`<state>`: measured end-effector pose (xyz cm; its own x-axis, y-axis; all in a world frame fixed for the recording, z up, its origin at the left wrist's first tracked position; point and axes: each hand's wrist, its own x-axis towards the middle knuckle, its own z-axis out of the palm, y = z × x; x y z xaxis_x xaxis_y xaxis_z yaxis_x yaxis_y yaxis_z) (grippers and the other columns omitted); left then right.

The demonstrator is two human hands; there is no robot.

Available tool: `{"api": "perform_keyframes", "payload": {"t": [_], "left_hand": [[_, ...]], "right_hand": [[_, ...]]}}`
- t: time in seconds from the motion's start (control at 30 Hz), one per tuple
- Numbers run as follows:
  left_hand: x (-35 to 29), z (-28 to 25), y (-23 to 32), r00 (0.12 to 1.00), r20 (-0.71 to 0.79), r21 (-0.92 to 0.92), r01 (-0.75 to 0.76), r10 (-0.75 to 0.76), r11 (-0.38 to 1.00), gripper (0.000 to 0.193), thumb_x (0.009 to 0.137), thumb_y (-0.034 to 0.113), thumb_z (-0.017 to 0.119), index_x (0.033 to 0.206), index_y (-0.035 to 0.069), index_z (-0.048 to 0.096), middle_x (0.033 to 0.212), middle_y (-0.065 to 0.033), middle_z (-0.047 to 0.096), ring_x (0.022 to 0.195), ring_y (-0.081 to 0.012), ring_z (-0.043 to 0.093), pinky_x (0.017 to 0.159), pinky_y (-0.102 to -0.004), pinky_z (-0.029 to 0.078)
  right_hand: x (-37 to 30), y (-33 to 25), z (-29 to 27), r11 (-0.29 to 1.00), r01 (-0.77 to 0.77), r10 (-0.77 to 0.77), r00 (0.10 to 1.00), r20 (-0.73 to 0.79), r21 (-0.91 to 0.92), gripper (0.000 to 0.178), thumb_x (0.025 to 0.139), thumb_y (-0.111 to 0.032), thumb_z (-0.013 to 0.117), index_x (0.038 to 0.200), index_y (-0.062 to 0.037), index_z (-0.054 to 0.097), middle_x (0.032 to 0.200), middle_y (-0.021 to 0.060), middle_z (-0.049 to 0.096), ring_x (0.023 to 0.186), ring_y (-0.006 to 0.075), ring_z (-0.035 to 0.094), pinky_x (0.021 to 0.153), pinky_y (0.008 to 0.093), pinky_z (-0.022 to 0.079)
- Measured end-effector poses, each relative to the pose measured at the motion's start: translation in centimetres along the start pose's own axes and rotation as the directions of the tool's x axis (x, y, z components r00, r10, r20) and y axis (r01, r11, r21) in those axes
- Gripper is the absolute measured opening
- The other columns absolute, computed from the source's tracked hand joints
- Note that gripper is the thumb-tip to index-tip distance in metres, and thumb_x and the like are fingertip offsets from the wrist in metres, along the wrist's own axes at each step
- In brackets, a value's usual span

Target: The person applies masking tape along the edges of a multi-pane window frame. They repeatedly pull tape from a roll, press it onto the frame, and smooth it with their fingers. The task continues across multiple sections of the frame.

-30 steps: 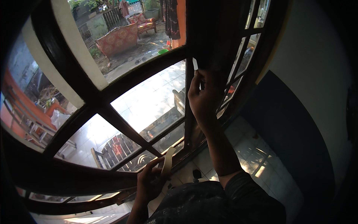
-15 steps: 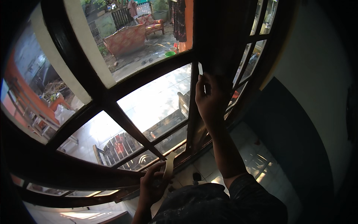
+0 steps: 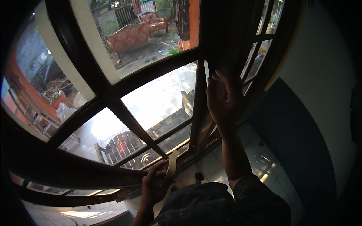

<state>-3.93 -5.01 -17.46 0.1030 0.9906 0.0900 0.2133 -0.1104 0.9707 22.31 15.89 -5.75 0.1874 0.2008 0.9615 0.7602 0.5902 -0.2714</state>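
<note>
— Two hands are at work on the dark window frame (image 3: 113,94), and only the head view shows them. What has the right hand (image 3: 223,100) got?

— It is raised against the upright bar (image 3: 198,109) of the frame, palm to the wood, fingers (image 3: 218,77) nearly straight and close together. They press on a pale strip of tape (image 3: 206,71) that runs along the edge of the bar where the wood meets the glass (image 3: 162,98).

— Which way does the strip lie?

— Its long axis follows the bar, top to bottom. The short piece that shows sits just above the fingertips, touching them; below that the hand covers it, so I cannot tell how far down it reaches.

— And the left hand (image 3: 154,184)?

— Low, at the bottom rail (image 3: 75,177) of the frame, near its lower right corner. Its fingers are curled around a roll of tape (image 3: 171,165), which stands on edge above the knuckles. The grip looks closed, though the thumb is in shadow.

— Which hand is nearer the strip?

— The right one, already on it; the left is well below, along the same bar.

— Any containers?

— One small green bowl (image 3: 174,52) on the ground outside, beyond the glass. What it holds is too small to tell.
</note>
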Motion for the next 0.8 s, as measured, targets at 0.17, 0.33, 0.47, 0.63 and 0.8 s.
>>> {"api": "perform_keyframes", "payload": {"t": [0.17, 0.33, 0.47, 0.63, 0.8], "left_hand": [[0.9, 0.7, 2.2, 0.973, -0.125, 0.106, -0.181, 0.193, 0.978, 0.057, 0.099, 0.009, 0.085, 0.150, 0.002, 0.059, 0.102, -0.0129, 0.086, 0.098, -0.0210, 0.084, 0.087, -0.0329, 0.064], [2.4, 2.0, 2.7, 0.870, -0.201, 0.134, -0.431, 0.450, 0.892, 0.058, 0.099, 0.012, 0.086, 0.147, -0.003, 0.056, 0.099, -0.0161, 0.085, 0.097, -0.0242, 0.084, 0.085, -0.0339, 0.065], [2.9, 2.1, 4.8, 0.793, -0.104, 0.311, -0.548, 0.601, 0.777, 0.057, 0.101, 0.010, 0.083, 0.145, -0.005, 0.051, 0.095, -0.0170, 0.084, 0.091, -0.0246, 0.084, 0.077, -0.0346, 0.066], [3.0, 3.9, 4.4, 0.763, -0.015, 0.364, -0.598, 0.646, 0.714, 0.059, 0.099, 0.011, 0.086, 0.145, -0.004, 0.052, 0.091, -0.0152, 0.084, 0.085, -0.0241, 0.084, 0.069, -0.0342, 0.066], [3.4, 6.3, 5.3, 0.771, -0.035, 0.381, -0.578, 0.636, 0.721, 0.063, 0.097, 0.007, 0.086, 0.148, -0.004, 0.050, 0.091, -0.0138, 0.084, 0.090, -0.0253, 0.085, 0.075, -0.0346, 0.068]], "right_hand": [[-6.1, 1.6, -6.5, 0.887, -0.350, 0.334, 0.937, 0.106, 0.301, 0.021, 0.097, -0.002, 0.081, 0.118, -0.0022, 0.076, 0.105, 0.0089, 0.078, 0.096, 0.0183, 0.075, 0.088, 0.0320, 0.058], [-11.4, -4.9, -9.8, 0.513, -0.824, 0.422, 0.488, 0.764, 0.243, 0.037, 0.099, -0.019, 0.086, 0.129, -0.0017, 0.073, 0.118, 0.0119, 0.077, 0.110, 0.0207, 0.075, 0.099, 0.0362, 0.056], [-12.1, -7.1, -8.6, 0.259, -0.867, 0.304, 0.492, 0.816, 0.427, 0.062, 0.096, -0.028, 0.089, 0.146, -0.0020, 0.064, 0.137, 0.0151, 0.073, 0.132, 0.0246, 0.068, 0.112, 0.0437, 0.050], [-9.6, -6.0, -8.4, 0.199, -0.841, 0.335, 0.540, 0.772, 0.502, 0.039, 0.097, -0.015, 0.087, 0.132, -0.0020, 0.074, 0.129, 0.0134, 0.076, 0.127, 0.0231, 0.070, 0.109, 0.0395, 0.053], [-6.9, -4.2, -9.1, 0.356, -0.785, 0.254, 0.603, 0.756, 0.507, 0.017, 0.096, -0.005, 0.085, 0.112, -0.0019, 0.080, 0.110, 0.0102, 0.078, 0.105, 0.0187, 0.076, 0.091, 0.0335, 0.058]]}}
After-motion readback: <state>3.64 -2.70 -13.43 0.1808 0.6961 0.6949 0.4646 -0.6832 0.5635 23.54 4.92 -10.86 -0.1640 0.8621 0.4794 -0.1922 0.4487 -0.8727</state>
